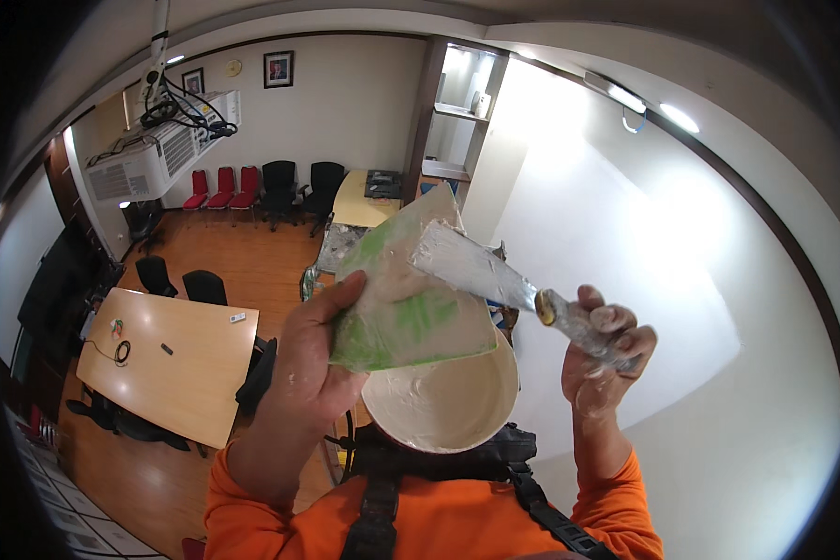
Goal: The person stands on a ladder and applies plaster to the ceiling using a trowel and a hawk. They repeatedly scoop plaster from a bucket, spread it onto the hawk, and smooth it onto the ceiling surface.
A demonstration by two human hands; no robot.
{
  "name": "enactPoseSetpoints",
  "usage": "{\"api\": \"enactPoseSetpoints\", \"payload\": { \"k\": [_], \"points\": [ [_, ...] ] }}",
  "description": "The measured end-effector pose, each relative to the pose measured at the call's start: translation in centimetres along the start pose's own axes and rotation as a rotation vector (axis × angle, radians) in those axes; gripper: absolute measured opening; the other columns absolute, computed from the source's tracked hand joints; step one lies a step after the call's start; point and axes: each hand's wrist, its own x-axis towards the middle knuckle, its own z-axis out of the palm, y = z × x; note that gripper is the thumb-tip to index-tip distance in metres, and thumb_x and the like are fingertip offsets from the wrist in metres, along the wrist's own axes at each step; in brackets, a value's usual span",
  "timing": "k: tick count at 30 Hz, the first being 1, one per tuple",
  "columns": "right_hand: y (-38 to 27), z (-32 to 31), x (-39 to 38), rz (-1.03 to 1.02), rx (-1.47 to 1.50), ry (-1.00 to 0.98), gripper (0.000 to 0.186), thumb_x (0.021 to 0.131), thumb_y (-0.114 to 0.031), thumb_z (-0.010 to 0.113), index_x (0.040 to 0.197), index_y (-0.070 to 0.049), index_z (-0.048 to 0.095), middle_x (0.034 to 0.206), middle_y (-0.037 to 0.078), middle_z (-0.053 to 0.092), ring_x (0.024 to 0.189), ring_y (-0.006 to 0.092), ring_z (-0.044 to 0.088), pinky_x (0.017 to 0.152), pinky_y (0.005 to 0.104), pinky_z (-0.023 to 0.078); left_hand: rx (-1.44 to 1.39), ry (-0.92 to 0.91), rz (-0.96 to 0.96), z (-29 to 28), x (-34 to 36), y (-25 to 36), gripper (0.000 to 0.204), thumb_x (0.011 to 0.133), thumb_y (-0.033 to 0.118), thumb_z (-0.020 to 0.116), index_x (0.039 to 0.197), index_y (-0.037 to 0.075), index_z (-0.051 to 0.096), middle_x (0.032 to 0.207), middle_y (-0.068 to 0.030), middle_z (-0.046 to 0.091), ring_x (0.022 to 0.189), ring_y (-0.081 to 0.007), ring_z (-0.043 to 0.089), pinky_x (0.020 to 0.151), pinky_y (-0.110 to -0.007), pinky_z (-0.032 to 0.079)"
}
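Observation:
My left hand [313, 350] grips a flat green board [401, 331] smeared with beige paste. My right hand [607, 350] has its paste-coated fingers wrapped round the handle of a metal scraper [476, 266]; the wide blade lies over the board's upper right part, touching or very close to it. Below the board, near my chest, is a round tub [439, 406] with creamy paste inside, its far part hidden by the board.
A white wall [681, 373] fills the right. At left stand a wooden meeting table [196, 364] and black chairs [154, 275]. An air-conditioning unit [159, 149] hangs upper left. Red chairs [219, 191], a desk [369, 196] and shelves [462, 112] are at the back.

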Motion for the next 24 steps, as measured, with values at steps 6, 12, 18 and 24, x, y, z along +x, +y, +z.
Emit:
{"api": "enactPoseSetpoints", "payload": {
  "k": [6,12,18,24],
  "points": [
    [-0.7,-0.9,-3.3,0.096,-0.040,0.098,0.029,0.075,-0.001,0.078,0.091,-0.008,0.055,0.113,0.012,0.061,0.118,0.0317,0.056,0.105,0.0621,0.037,0.131,-0.029,0.056,0.0,-0.6,2.0,0.034,0.096,0.017,0.052,0.121,-0.006,0.051,0.117,-0.0178,0.063,0.105,-0.0260,0.064,0.096,-0.038,0.049],
    [-3.3,-2.5,-3.2,0.228,-0.255,0.009,0.024,0.075,0.001,0.077,0.088,-0.005,0.057,0.107,0.015,0.063,0.114,0.0380,0.058,0.099,0.0599,0.044,0.307,0.124,0.139,-1.0,-0.6,2.7,0.038,0.095,0.019,0.053,0.124,-0.003,0.049,0.119,-0.0142,0.060,0.109,-0.0246,0.061,0.098,-0.038,0.047],
    [-6.1,-2.4,-2.5,0.334,-0.418,0.021,0.026,0.076,-0.007,0.077,0.092,-0.001,0.057,0.103,0.020,0.066,0.106,0.0383,0.063,0.089,0.0519,0.053,0.299,0.194,0.190,-2.0,-0.6,3.6,0.036,0.093,0.017,0.055,0.123,-0.002,0.051,0.116,-0.0127,0.062,0.107,-0.0239,0.061,0.097,-0.038,0.047],
    [-4.7,-0.1,-1.6,0.560,-0.160,0.504,0.035,0.079,-0.005,0.073,0.109,0.001,0.057,0.117,0.024,0.060,0.113,0.0378,0.059,0.089,0.0453,0.056,0.311,0.246,0.249,-2.6,-0.7,3.0,0.033,0.093,0.017,0.056,0.120,-0.001,0.053,0.115,-0.0123,0.063,0.106,-0.0245,0.062,0.097,-0.038,0.048]
  ]
}}
